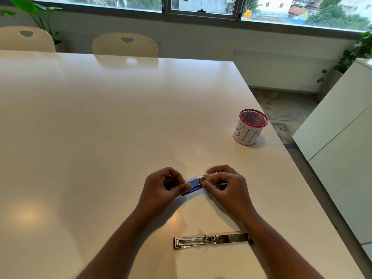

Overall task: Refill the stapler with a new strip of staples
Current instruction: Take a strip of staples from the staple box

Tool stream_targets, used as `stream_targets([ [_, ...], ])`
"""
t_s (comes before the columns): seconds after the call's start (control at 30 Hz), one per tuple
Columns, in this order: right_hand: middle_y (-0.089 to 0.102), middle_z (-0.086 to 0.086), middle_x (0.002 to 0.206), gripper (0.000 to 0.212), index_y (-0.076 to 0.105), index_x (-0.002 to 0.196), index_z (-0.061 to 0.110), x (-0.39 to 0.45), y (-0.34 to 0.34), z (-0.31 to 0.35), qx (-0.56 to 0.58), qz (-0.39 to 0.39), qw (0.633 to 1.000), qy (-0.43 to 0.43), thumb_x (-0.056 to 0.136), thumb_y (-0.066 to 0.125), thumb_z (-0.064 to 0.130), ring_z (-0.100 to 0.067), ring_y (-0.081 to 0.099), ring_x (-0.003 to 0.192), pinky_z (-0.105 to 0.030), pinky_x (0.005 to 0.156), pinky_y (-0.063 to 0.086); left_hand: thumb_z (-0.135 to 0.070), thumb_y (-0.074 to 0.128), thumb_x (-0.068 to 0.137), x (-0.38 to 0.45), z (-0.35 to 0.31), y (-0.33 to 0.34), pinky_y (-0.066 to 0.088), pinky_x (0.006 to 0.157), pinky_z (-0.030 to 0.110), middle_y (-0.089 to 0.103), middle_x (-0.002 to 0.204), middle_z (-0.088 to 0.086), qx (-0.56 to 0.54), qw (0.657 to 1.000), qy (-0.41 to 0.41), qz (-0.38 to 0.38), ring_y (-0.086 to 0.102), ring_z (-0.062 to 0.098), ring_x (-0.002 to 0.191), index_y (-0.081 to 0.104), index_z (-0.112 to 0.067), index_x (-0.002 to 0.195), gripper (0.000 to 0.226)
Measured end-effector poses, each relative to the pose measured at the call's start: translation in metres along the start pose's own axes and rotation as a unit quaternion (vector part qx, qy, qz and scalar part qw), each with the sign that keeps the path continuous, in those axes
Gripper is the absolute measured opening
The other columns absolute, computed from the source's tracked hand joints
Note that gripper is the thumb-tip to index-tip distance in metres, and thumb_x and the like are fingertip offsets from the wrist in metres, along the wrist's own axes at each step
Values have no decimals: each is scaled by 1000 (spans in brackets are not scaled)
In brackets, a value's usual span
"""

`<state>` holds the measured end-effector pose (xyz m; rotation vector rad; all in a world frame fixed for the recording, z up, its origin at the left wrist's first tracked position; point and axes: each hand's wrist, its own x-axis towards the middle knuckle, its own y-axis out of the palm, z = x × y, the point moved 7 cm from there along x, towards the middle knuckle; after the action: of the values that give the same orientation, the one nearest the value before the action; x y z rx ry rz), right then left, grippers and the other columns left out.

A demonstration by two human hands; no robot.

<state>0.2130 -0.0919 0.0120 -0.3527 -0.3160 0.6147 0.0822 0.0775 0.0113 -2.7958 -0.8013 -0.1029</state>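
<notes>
While our left hand (164, 186) pinches one end of the small blue staple box (192, 186) between thumb and curled fingers, our right hand (223, 184) pinches the box's other end, where a grey flap or tray sticks out. We hold it just above the white table (100, 127). Nearer us, between our forearms, the metal stapler (212, 240) lies swung open flat on the table, apart from both hands. A red-rimmed mesh cup (250, 127) labelled BIN stands well off to the right.
</notes>
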Motion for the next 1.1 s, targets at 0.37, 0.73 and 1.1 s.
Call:
stream_targets([
  [0.37, 63, 12, 98, 11, 69, 79, 16, -4, 6, 13, -108, -21, 993, -38, 84, 74, 25, -15, 68, 77, -36, 64, 63, -31, 86, 77, 0, -1, 1, 64, 67, 32, 78, 83, -1, 14, 1000, 9, -4, 78, 19, 81, 70, -22, 85, 20],
  [0.73, 66, 9, 99, 19, 75, 96, 11, -2, 6, 23, -176, -49, 982, -41, 83, 82, 23, -9, 68, 76, -26, 66, 63, -19, 88, 80, 0, 3, 2, 62, 66, 28, 78, 81, 0, 17, 1000, -1, -6, 77, 19, 79, 71, -20, 84, 18],
  [1.1, 74, 6, 91, 9, 76, 94, 13, -3, 0, 26, -118, -64, 990, -35, 86, 79, 11, -6, 72, 74, -19, 63, 61, -32, 85, 75, 2, 1, -2, 64, 67, 31, 79, 83, 5, -42, 999, -18, -11, 79, 20, 84, 69, -13, 87, 28],
])
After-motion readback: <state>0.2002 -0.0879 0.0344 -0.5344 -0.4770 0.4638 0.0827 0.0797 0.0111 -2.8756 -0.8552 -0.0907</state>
